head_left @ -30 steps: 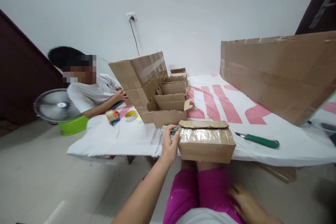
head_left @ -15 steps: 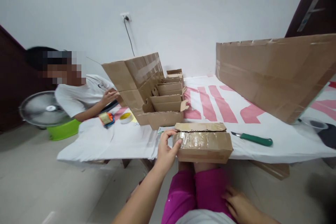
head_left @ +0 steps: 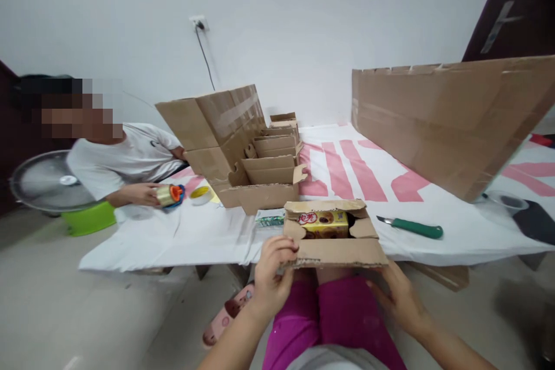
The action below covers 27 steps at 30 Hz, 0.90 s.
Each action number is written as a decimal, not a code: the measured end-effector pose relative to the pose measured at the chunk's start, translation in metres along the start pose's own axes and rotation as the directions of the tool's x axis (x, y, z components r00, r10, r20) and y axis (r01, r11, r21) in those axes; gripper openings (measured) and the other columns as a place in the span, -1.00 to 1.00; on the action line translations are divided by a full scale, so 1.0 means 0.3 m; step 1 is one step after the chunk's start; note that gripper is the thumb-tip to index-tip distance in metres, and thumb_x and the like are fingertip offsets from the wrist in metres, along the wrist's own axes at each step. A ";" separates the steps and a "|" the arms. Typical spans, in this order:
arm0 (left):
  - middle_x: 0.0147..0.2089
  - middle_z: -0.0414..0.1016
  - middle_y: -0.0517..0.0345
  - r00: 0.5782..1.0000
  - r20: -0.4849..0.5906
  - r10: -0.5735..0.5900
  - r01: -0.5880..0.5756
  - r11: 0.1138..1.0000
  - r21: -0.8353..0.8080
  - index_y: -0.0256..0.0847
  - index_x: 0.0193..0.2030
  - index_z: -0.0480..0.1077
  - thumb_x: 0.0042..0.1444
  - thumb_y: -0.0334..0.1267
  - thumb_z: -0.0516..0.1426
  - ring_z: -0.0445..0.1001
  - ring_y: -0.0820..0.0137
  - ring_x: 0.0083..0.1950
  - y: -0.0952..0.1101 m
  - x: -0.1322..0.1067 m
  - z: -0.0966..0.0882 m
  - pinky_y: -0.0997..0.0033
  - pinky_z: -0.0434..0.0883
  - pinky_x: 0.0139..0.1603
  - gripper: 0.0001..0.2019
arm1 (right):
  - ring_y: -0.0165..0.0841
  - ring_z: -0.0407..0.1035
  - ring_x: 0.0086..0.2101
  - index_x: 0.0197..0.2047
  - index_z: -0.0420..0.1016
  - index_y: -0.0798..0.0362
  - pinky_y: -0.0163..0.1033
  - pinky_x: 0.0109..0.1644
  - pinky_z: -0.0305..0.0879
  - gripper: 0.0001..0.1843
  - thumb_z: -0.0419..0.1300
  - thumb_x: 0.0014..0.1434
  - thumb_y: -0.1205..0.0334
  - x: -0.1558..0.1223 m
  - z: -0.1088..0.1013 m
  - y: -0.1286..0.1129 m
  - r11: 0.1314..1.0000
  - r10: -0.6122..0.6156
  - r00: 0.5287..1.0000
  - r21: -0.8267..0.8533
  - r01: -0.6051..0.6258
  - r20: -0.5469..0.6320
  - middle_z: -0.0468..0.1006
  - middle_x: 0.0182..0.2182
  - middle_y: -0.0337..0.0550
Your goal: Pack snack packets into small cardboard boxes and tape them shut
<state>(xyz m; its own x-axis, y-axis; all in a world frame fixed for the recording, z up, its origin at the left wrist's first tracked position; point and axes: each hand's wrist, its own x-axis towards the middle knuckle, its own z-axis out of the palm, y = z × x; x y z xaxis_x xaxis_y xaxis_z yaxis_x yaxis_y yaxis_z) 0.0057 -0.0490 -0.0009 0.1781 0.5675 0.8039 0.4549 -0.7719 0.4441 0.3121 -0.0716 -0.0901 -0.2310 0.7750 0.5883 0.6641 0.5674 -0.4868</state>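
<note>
A small cardboard box (head_left: 338,251) sits at the table's front edge in front of me, its top flaps folded open. Inside it lies a yellow printed carton (head_left: 325,225). My left hand (head_left: 275,266) grips the box's front flap at its left corner, fingers on top and thumb below. At the flap's right corner is my right hand (head_left: 401,298), fingers apart and the fingertips partly hidden by the cardboard. A green-handled knife (head_left: 418,228) lies to the right of the box, blade pointing left. Just left of the box, a green and white packet (head_left: 269,218) rests on the cloth.
A taped cardboard structure with open compartments (head_left: 271,193) stands behind to the left. A large cardboard panel (head_left: 446,121) rises at right. Across the table's left side, a co-worker's hand (head_left: 145,193) holds a tape dispenser (head_left: 170,195) near a yellow tape roll (head_left: 201,195).
The box's taped top has been opened, exposing the yellow carton. My right hand has risen from my lap to the box. The co-worker has taken hold of the tape dispenser.
</note>
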 end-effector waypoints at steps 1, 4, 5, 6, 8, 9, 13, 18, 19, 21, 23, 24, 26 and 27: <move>-0.19 0.53 0.06 0.999 0.016 0.042 -0.043 0.998 0.056 -0.08 -0.26 0.39 0.14 -0.39 0.08 0.47 0.21 -0.02 0.002 -0.011 -0.003 0.08 0.42 0.00 -0.88 | -0.16 0.43 -0.05 0.02 0.38 0.01 -0.05 -0.02 0.45 -0.74 0.10 0.27 0.20 0.003 -0.001 -0.001 1.000 0.019 1.000 0.012 -0.019 -0.008 0.52 -0.08 -0.01; -0.20 0.56 0.07 0.994 0.023 0.107 -0.110 0.977 0.182 -0.07 -0.27 0.39 0.11 -0.45 0.07 0.49 0.22 -0.04 0.004 -0.036 -0.002 0.10 0.43 -0.04 -0.83 | -0.17 0.43 -0.07 -0.01 0.36 -0.01 -0.08 -0.05 0.45 -0.77 0.08 0.29 0.15 0.006 -0.007 0.002 0.996 0.075 0.997 0.043 -0.074 -0.006 0.51 -0.11 -0.04; -0.20 0.56 0.08 0.993 0.021 0.119 -0.121 0.972 0.201 -0.07 -0.27 0.39 0.10 -0.46 0.07 0.50 0.23 -0.04 0.004 -0.040 0.000 0.11 0.43 -0.04 -0.82 | -0.18 0.43 -0.09 -0.03 0.36 -0.01 -0.08 -0.07 0.45 -0.78 0.08 0.29 0.13 0.007 -0.010 0.004 0.995 0.084 0.996 0.046 -0.084 -0.009 0.50 -0.12 -0.05; -0.20 0.56 0.09 0.992 0.020 0.126 -0.127 0.969 0.211 -0.07 -0.27 0.39 0.09 -0.47 0.08 0.50 0.23 -0.04 0.003 -0.043 0.002 0.11 0.43 -0.03 -0.81 | -0.17 0.42 -0.10 -0.03 0.34 -0.01 -0.07 -0.07 0.45 -0.76 0.09 0.28 0.10 0.008 -0.013 0.007 0.995 0.086 0.996 0.044 -0.085 -0.025 0.49 -0.13 -0.04; -0.19 0.56 0.09 0.992 0.022 0.128 -0.130 0.969 0.211 -0.07 -0.26 0.38 0.07 -0.49 0.09 0.49 0.23 -0.03 0.001 -0.043 0.007 0.11 0.41 -0.02 -0.80 | -0.14 0.40 -0.09 0.02 0.30 0.00 -0.02 -0.06 0.44 -0.68 0.11 0.27 0.06 0.017 -0.024 0.007 0.997 0.072 0.991 0.024 -0.070 -0.113 0.46 -0.10 0.00; -0.19 0.56 0.09 0.992 0.023 0.127 -0.129 0.970 0.206 -0.07 -0.26 0.38 0.07 -0.49 0.09 0.49 0.23 -0.02 0.001 -0.042 0.009 0.11 0.41 -0.01 -0.80 | -0.12 0.39 -0.06 0.07 0.27 0.01 0.02 -0.03 0.42 -0.62 0.13 0.25 0.04 0.025 -0.032 0.004 0.998 0.060 0.984 0.012 -0.058 -0.169 0.43 -0.07 0.04; -0.15 0.53 0.07 0.993 0.039 0.110 -0.115 0.976 0.186 -0.09 -0.24 0.37 0.04 -0.45 0.17 0.46 0.20 0.02 0.004 -0.046 0.007 0.09 0.38 0.04 -0.82 | 0.01 0.21 0.14 0.28 0.09 0.04 0.20 0.15 0.26 -0.33 0.18 0.21 -0.02 0.084 -0.082 -0.037 1.000 -0.013 0.973 0.015 0.017 -0.233 0.24 0.17 0.17; 0.07 0.38 -0.07 0.997 0.034 0.074 -0.075 0.995 0.058 -0.10 -0.04 0.34 0.10 -0.09 0.19 0.33 0.06 0.18 -0.001 -0.078 -0.010 -0.07 0.33 0.16 -0.68 | -0.01 0.12 0.23 0.34 0.04 -0.02 0.21 0.24 0.17 -0.40 0.06 0.30 0.07 0.148 -0.094 -0.076 0.998 -0.068 0.990 0.003 0.069 -0.125 0.17 0.26 0.11; 0.10 0.34 -0.08 0.999 -0.027 0.017 -0.016 0.999 0.036 -0.10 -0.02 0.33 0.16 -0.10 0.13 0.32 0.08 0.19 -0.009 -0.086 -0.009 -0.07 0.31 0.18 -0.72 | -0.03 0.16 0.21 0.35 0.04 -0.03 0.19 0.23 0.19 -0.41 0.06 0.30 0.13 0.151 -0.085 -0.072 0.998 -0.060 0.989 -0.009 0.060 -0.135 0.21 0.24 0.10; 0.11 0.32 -0.07 0.971 -0.164 -0.174 0.173 0.985 -0.018 -0.11 -0.02 0.32 0.25 -0.17 0.04 0.32 0.16 0.18 -0.037 -0.101 0.001 -0.02 0.28 0.20 -0.79 | -0.07 0.23 0.17 0.36 0.02 -0.05 0.15 0.20 0.27 -0.40 0.08 0.30 0.20 0.148 -0.064 -0.055 0.999 -0.035 0.984 -0.026 0.031 -0.174 0.28 0.19 0.07; 0.08 0.32 -0.06 0.894 -0.213 -0.393 0.376 0.919 -0.120 -0.12 -0.01 0.29 0.25 -0.16 0.05 0.34 0.19 0.15 -0.072 -0.112 0.019 0.04 0.30 0.18 -0.78 | -0.08 0.30 0.12 0.34 0.04 -0.06 0.06 0.07 0.41 -0.40 0.10 0.28 0.21 0.138 -0.047 -0.031 0.999 0.013 0.979 -0.026 -0.018 -0.204 0.32 0.17 0.07; 0.09 0.33 -0.06 0.855 -0.183 -0.486 0.456 0.871 -0.183 -0.13 0.02 0.28 0.23 -0.12 0.09 0.34 0.19 0.15 -0.090 -0.116 0.029 0.06 0.31 0.16 -0.73 | -0.08 0.34 0.08 0.33 0.06 -0.06 0.00 -0.04 0.48 -0.41 0.11 0.28 0.20 0.132 -0.041 -0.019 0.999 0.041 0.977 -0.020 -0.046 -0.209 0.33 0.16 0.07; 0.15 0.31 -0.09 0.797 -0.048 -0.602 0.560 0.767 -0.313 -0.13 0.11 0.24 0.17 -0.02 0.14 0.32 0.16 0.20 -0.115 -0.123 0.046 0.08 0.32 0.17 -0.57 | -0.12 0.41 -0.02 0.31 0.11 -0.05 -0.13 -0.27 0.54 -0.42 0.14 0.26 0.16 0.122 -0.033 0.003 0.995 0.094 0.972 0.000 -0.097 -0.215 0.35 0.13 0.08; 0.20 0.29 -0.10 0.779 0.033 -0.626 0.590 0.716 -0.373 -0.13 0.16 0.22 0.16 0.01 0.15 0.30 0.14 0.23 -0.121 -0.124 0.054 0.08 0.31 0.19 -0.51 | -0.14 0.44 -0.08 0.29 0.13 -0.05 -0.17 -0.34 0.53 -0.42 0.16 0.24 0.15 0.117 -0.031 0.012 0.994 0.111 0.968 0.012 -0.111 -0.225 0.37 0.11 0.07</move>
<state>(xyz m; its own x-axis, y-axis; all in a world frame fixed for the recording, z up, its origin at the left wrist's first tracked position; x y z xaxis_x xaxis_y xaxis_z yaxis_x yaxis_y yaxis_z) -0.0035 -0.0374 -0.0535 -0.1169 0.9347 0.3357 0.1057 -0.3244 0.9400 0.3129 -0.0448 -0.0653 0.0100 0.7504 0.6609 0.6774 0.4810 -0.5565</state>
